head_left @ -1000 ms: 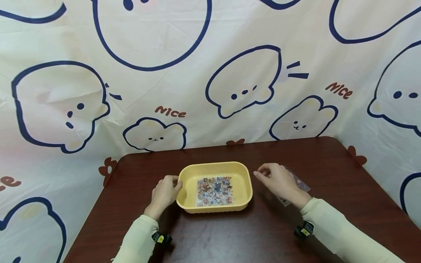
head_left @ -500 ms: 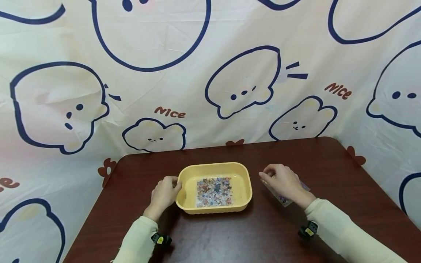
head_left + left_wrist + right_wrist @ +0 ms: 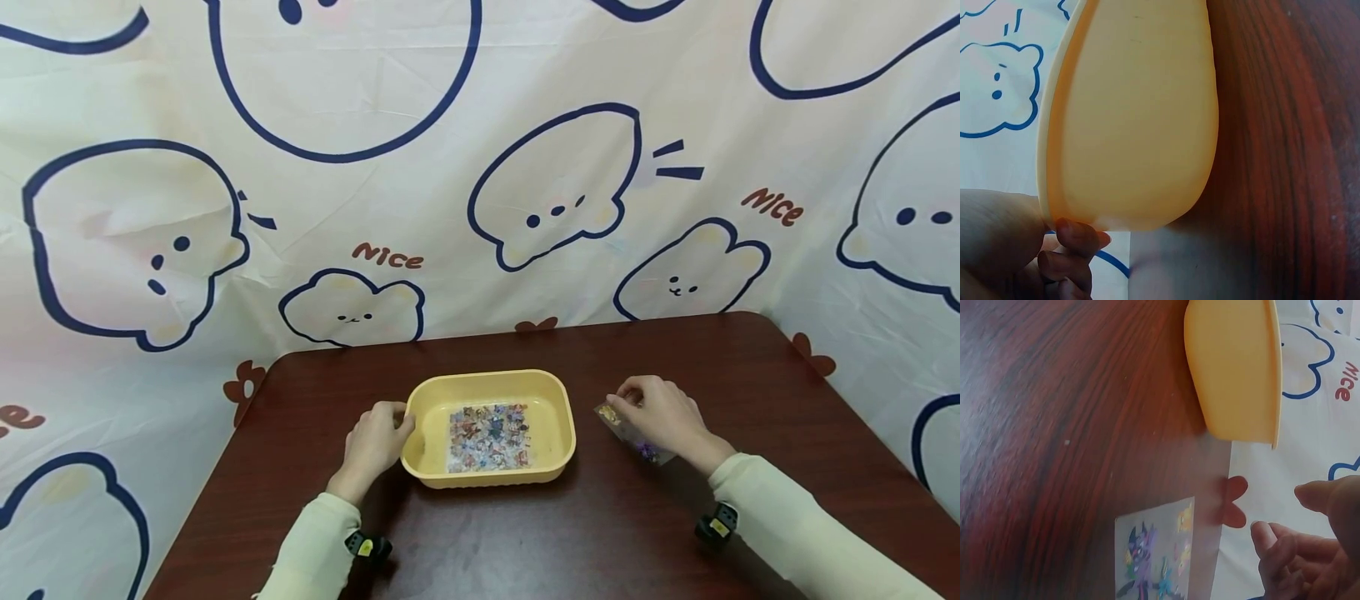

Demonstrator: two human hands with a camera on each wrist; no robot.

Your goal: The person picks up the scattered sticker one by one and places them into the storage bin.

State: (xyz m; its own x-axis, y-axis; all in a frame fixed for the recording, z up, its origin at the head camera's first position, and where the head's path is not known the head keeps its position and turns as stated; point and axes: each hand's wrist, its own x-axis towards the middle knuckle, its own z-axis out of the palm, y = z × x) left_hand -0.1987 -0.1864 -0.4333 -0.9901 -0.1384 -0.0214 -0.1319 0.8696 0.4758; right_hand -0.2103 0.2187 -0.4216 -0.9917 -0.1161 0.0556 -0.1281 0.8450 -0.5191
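Note:
My left hand (image 3: 375,440) grips the left end of a yellow plastic tray (image 3: 480,480), thumb over the rim and fingers curled against the outside wall. In the left wrist view these fingers (image 3: 1079,240) lie right at the tray's lower end. Flat inside the tray is a square clear sheet of small colourful cartoon stickers (image 3: 491,437). To the right, my right hand (image 3: 663,417) hovers over a second clear sticker sheet (image 3: 1154,556) with purple and yellow cartoon ponies, covering part of it in the head view. Its thumb and fingers are apart, with nothing between them.
Everything sits on a dark reddish-brown wooden table (image 3: 480,542). A pale curtain (image 3: 450,200) with blue-outlined cartoon bears and "Nice" lettering hangs behind and at both sides. Each wrist wears a small black camera on a strap.
My right hand has moved right, away from the tray, baring the left end of the second sticker sheet. The left hand and the tray stay where they were.

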